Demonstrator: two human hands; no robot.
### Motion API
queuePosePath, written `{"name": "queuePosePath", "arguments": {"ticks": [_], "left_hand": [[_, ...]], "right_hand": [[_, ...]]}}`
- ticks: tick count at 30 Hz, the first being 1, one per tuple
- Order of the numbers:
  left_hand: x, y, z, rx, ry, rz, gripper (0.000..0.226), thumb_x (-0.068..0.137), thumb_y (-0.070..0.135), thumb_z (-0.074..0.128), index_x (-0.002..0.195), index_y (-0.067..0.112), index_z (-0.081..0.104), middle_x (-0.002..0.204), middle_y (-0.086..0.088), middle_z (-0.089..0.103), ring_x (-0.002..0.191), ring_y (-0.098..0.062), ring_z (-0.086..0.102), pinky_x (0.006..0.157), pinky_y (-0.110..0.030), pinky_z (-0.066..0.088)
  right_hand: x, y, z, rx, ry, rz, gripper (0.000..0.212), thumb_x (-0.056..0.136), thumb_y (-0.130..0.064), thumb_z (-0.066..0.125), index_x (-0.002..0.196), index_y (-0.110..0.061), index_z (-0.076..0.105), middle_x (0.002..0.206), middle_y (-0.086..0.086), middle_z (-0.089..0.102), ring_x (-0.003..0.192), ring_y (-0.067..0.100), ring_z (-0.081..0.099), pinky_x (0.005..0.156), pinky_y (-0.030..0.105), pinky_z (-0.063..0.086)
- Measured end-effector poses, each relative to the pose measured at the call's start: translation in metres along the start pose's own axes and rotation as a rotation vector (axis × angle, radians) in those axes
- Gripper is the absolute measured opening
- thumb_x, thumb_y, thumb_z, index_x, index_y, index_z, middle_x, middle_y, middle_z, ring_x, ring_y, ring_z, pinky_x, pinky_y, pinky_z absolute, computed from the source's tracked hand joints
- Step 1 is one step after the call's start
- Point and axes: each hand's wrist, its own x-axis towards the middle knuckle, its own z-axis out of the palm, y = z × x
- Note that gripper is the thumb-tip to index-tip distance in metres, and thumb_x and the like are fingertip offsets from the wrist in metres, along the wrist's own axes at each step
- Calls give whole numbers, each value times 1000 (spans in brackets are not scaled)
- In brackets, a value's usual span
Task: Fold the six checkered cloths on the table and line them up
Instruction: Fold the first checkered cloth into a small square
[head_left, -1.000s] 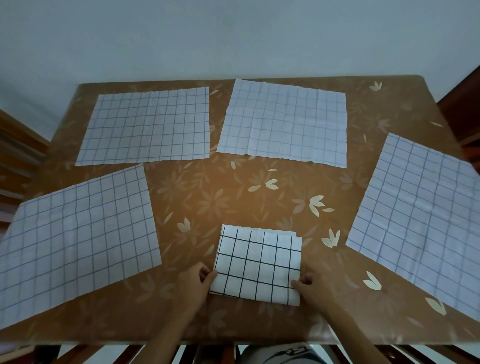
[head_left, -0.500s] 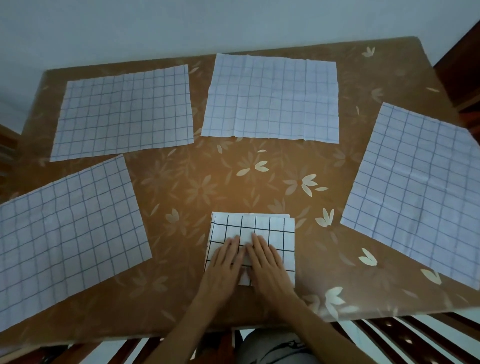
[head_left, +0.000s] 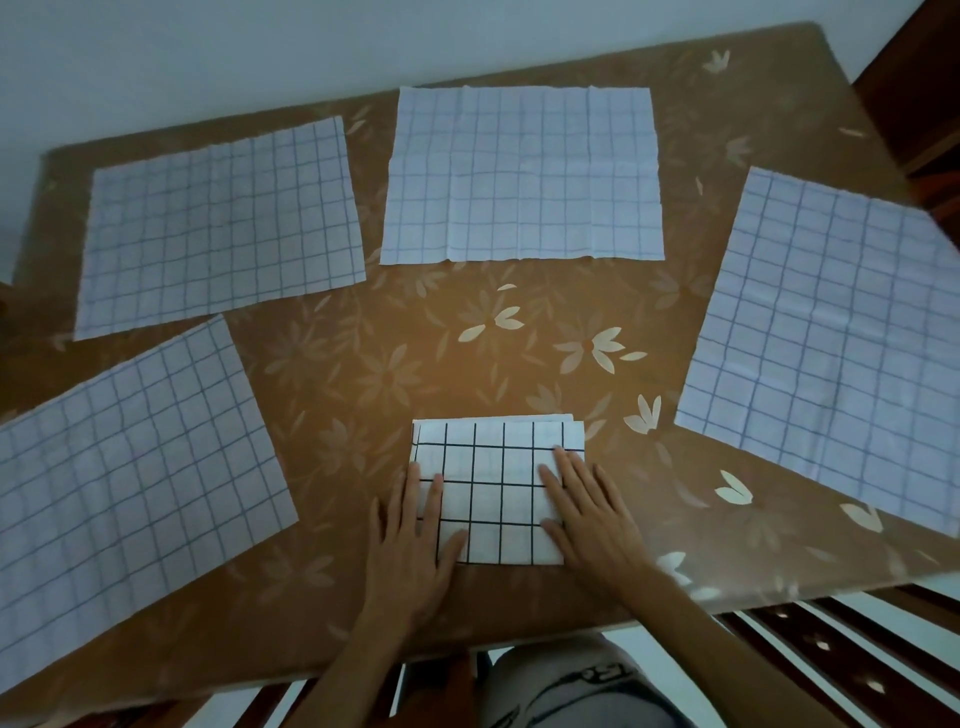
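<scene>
Though folded, cloth (head_left: 493, 499) lengthwise left-right.

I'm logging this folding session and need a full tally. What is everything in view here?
table: 1, brown with flower print, fills the view
folded cloth: 1, white with black grid, near middle
flat cloths: 4, white with blue-grey grid, far left, far middle, right, near left
wall: 1, pale blue-grey, behind table
chair slats: several, dark wood, below near edge
left hand: 1, flat on folded cloth's left edge
right hand: 1, flat on its right side
</scene>
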Motion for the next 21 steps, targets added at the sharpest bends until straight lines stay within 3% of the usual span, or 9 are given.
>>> {"name": "queuePosePath", "arguments": {"ticks": [3, 5, 9, 13, 17, 21], "left_hand": [[6, 10, -14, -164, 166, -44, 48, 101, 42, 40, 146, 24, 39, 153, -12, 36, 138, -29, 40, 107, -39, 40], [13, 19, -29, -307, 275, -198, 41, 97, 33, 57, 134, 17, 51, 131, -11, 53, 117, -24, 55, 89, -26, 43], [31, 18, -46, -524, 115, -505, 49, 91, 32, 67, 132, 14, 50, 131, -8, 53, 113, -24, 56, 87, -32, 48], [39, 7, -48, -607, -37, -634, 37, 85, 30, 75, 114, 17, 57, 103, 0, 66, 93, -21, 64, 79, -35, 53], [40, 4, -47, -734, -223, -726, 16, 84, 26, 74, 89, 13, 67, 88, -4, 70, 78, -19, 65, 74, -33, 54], [34, 2, -58, -1257, -252, -948, 21, 86, 18, 73, 93, -1, 69, 66, -9, 61, 54, -19, 54, 48, -28, 44]], "right_hand": [[1, -3, -6, 8, 19, 5, 65, 98, -51, 34, 154, -17, 27, 163, 10, 14, 149, 28, 16, 118, 44, 12], [0, -7, -11, 44, 62, 11, 66, 96, -47, 40, 153, -19, 28, 163, 10, 16, 149, 28, 18, 121, 42, 14], [2, -19, -21, 133, 111, -24, 62, 90, -36, 56, 147, -22, 37, 158, 8, 31, 144, 24, 26, 109, 41, 33], [1, -35, -27, 240, 109, -134, 50, 88, -32, 62, 135, -23, 49, 149, 2, 45, 128, 21, 49, 100, 37, 47], [-2, -51, -35, 329, 10, -231, 53, 93, -43, 49, 143, -24, 42, 151, 0, 42, 128, 19, 52, 102, 36, 48], [-2, -68, -52, 316, -129, -217, 73, 91, -49, 57, 151, -30, 20, 156, -7, 22, 117, 14, 55, 91, 31, 53]]}}
